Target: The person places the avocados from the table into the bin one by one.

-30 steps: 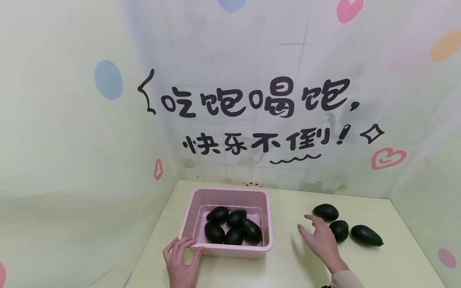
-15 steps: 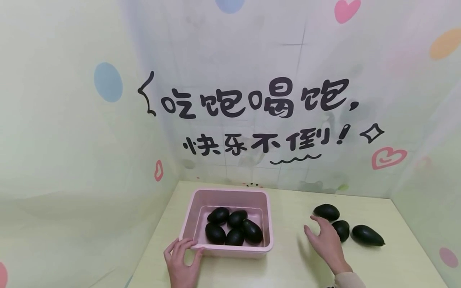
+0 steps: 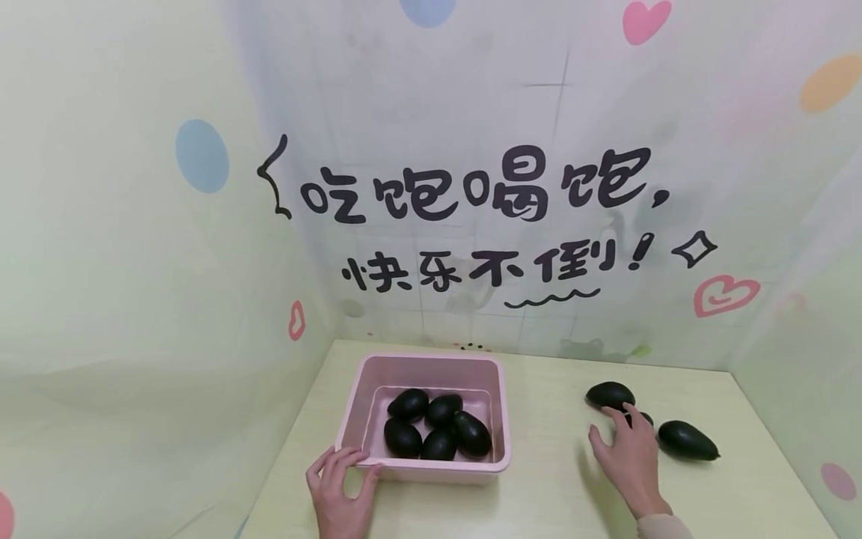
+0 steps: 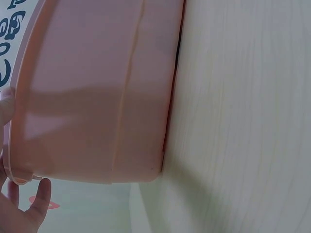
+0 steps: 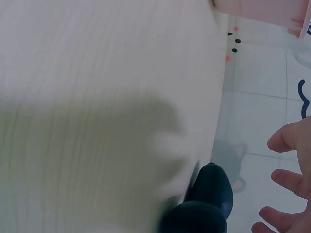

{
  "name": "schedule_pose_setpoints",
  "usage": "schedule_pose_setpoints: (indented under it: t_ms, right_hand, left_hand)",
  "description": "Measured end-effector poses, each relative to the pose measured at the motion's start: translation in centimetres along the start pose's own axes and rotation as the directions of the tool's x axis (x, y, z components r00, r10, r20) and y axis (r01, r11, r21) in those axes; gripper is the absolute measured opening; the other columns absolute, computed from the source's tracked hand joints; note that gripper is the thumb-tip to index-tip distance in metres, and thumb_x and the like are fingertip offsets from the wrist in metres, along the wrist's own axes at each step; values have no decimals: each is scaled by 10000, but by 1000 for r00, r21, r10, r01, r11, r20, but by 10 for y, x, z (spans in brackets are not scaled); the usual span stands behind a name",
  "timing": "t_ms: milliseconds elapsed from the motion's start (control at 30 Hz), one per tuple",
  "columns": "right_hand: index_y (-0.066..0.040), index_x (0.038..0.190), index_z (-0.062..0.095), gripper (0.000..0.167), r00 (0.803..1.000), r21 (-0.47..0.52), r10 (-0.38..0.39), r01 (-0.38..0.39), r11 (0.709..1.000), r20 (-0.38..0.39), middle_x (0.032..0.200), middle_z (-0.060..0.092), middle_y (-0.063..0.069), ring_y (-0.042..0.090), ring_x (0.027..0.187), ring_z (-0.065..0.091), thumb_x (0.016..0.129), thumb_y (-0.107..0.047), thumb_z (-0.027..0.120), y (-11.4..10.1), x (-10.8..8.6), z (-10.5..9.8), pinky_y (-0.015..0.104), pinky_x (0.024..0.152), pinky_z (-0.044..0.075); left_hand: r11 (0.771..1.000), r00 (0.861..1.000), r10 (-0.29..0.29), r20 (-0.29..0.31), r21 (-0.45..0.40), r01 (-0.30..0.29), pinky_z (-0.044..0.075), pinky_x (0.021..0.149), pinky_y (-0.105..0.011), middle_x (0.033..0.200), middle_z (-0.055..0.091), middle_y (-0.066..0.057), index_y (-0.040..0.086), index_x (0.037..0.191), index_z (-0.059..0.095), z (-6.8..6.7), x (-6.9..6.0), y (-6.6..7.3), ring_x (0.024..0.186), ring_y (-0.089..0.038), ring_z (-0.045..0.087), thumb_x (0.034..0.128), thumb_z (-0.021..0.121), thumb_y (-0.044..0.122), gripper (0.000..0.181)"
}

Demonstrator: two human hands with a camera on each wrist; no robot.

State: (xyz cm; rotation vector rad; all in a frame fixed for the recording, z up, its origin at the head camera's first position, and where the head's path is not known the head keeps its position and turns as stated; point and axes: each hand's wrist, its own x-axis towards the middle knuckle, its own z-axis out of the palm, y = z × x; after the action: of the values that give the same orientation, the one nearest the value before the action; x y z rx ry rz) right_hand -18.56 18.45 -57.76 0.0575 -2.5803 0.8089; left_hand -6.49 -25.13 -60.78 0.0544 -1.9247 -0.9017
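Observation:
A pink rectangular bin [image 3: 431,466] stands on the table, with several dark, glossy avocados [image 3: 473,434] lying in it. My left hand [image 3: 340,490] grips its near left corner, fingers over the rim and thumb at the front; the left wrist view shows the bin's outer wall [image 4: 73,107]. Three more avocados lie on the right. My right hand [image 3: 631,457], fingers spread and slightly bent, hovers over the middle avocado [image 3: 648,418] and partly hides it. Behind it is another avocado [image 3: 608,394]. In the right wrist view, the fingers are apart from the two avocados [image 5: 213,187] visible there.
An elongated avocado [image 3: 688,440] lies right of my right hand. The pale wooden table [image 3: 539,427] runs between the bin and the loose avocados. A printed wall covering [image 3: 471,322] with dark lettering rises behind the table and along both sides.
My right hand has moved rightward and now hangs over the middle loose avocado. My left hand keeps its grip on the bin, and the bin has not moved on the table.

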Motion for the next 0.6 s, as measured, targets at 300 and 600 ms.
schedule_pose_setpoints:
  t_ms: [300,600]
  right_hand:
    - [47,1273,667,425,996,-27,42,-40,999,84,1437,512,407,670,1268,474,914,-167,744,13,-2,-1,788,991,424]
    - [71,1291,652,439,994,-20,44,-43,999,96,1414,520,405,670,1251,481,920,-149,732,25,0,0,770,951,453]
  left_hand:
    - [1000,1000,-7,2,9,7,223,1168,-180,1058,758,-80,107,966,771,-1,-1,0,1195,-279,482,622,936,38,388]
    - [1000,1000,2,4,6,-2,221,1174,-183,1062,756,-76,115,972,773,0,0,-1,1183,-314,487,627,936,45,388]
